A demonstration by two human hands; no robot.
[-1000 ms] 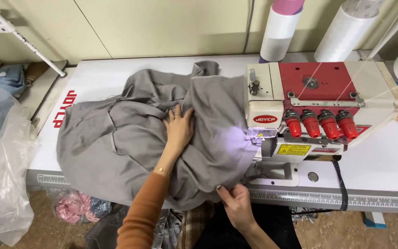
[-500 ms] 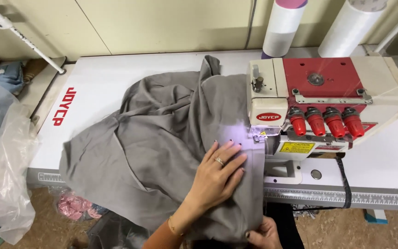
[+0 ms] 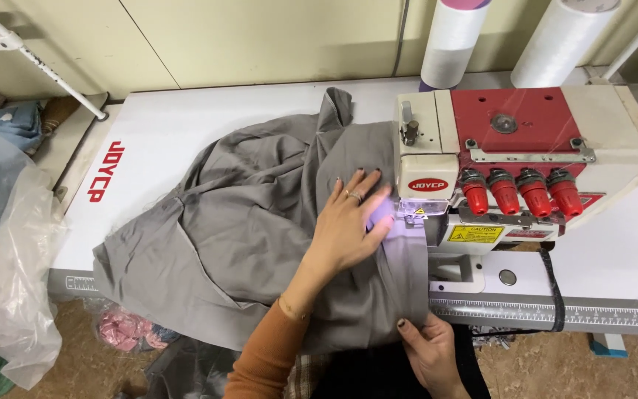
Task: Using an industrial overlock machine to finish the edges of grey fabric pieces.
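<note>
A large grey garment (image 3: 238, 236) lies spread over the white sewing table (image 3: 208, 118), its right edge running under the presser foot of a red and cream overlock machine (image 3: 511, 162). My left hand (image 3: 348, 225) rests flat on the cloth, fingers apart, fingertips close to the lit needle area. At the table's front edge my right hand (image 3: 426, 351) pinches the hanging lower edge of the same grey cloth.
Two big white thread cones (image 3: 448, 41) (image 3: 555, 41) stand behind the machine. A clear plastic bag (image 3: 9, 281) of fabric hangs at the left. Pink cloth (image 3: 123, 332) lies on the floor. A measuring strip runs along the table's front edge.
My left hand has slid from the middle of the garment to the right, up to the machine's needle. The right hand has taken the cloth's lower edge under the table front.
</note>
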